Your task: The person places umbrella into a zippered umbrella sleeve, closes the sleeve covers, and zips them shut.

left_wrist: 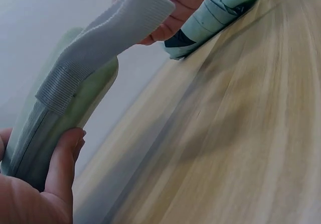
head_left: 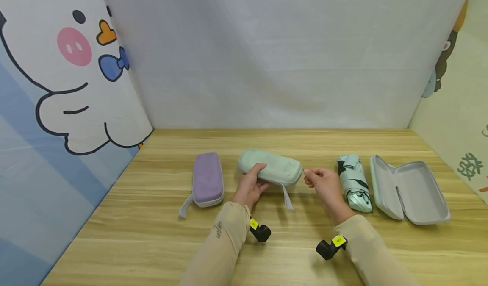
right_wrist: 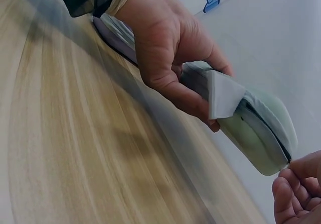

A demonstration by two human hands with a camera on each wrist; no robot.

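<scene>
My left hand (head_left: 249, 187) grips a pale green zippered glasses case (head_left: 274, 164), thumb on top and fingers underneath, holding it above the table. A grey fabric strap (left_wrist: 108, 48) hangs from its near side. At the case's right end, my right hand (head_left: 324, 186) pinches what appears to be the zipper pull, mostly hidden by the fingertips. In the right wrist view, the zipper (right_wrist: 265, 126) shows a dark slit near that corner. A folded mint-green umbrella (head_left: 354, 184) with black patches lies to the right of my right hand.
A purple zippered case (head_left: 208, 178) with a grey strap lies to the left on the wooden table (head_left: 145, 239). At the far right, another green case (head_left: 421, 192) lies unfolded, its grey inside showing. A white cloth backdrop (head_left: 267, 65) rises behind the table.
</scene>
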